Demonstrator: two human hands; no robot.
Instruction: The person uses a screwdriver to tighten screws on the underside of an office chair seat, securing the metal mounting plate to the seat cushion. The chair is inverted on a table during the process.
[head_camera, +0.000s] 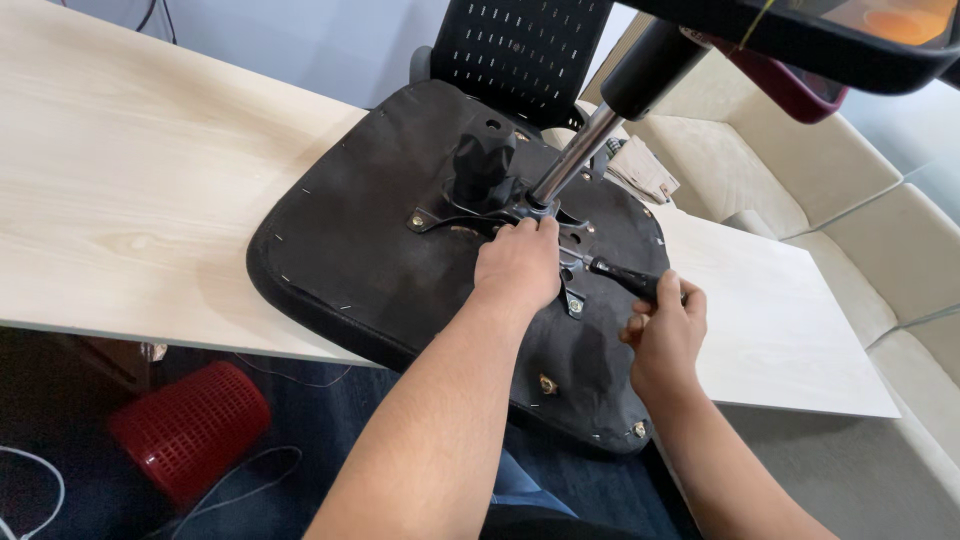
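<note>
Down on the floor at the far left there's a red mesh basket (188, 428), tucked under the edge of the light wood table (130, 190). On the table lies an upturned black chair seat (380, 270), underside facing up, with its perforated backrest (520, 55) hanging off the far edge. The person's left hand (517, 265) is curled down onto the metal mechanism plate (500, 212) in the middle of the seat, right at the foot of the shiny gas-lift column (575, 155). Just beside it the right hand (665, 335) is wrapped around a black-handled tool (622, 278) whose tip points in at the plate. A beige sofa (800, 170) sits on the right.
</note>
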